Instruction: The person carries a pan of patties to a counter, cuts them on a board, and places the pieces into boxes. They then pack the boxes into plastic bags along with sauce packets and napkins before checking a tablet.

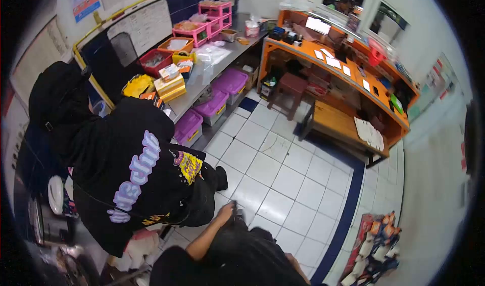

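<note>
My left hand hangs low in front of my dark clothing, above the white tiled floor. Its fingers are closed around something small and dark that I cannot make out. On my right side only a strip of bare skin of my right hand or forearm shows at the bottom edge; its fingers are hidden behind my clothing. Close on the left, a person in a black hooded jacket stands facing the steel counter, back towards me.
Pink racks, a red basket and yellow boxes stand on the counter. Purple-lidded bins sit below. An orange desk, stool and wooden bench are ahead. Piled bundles lie right.
</note>
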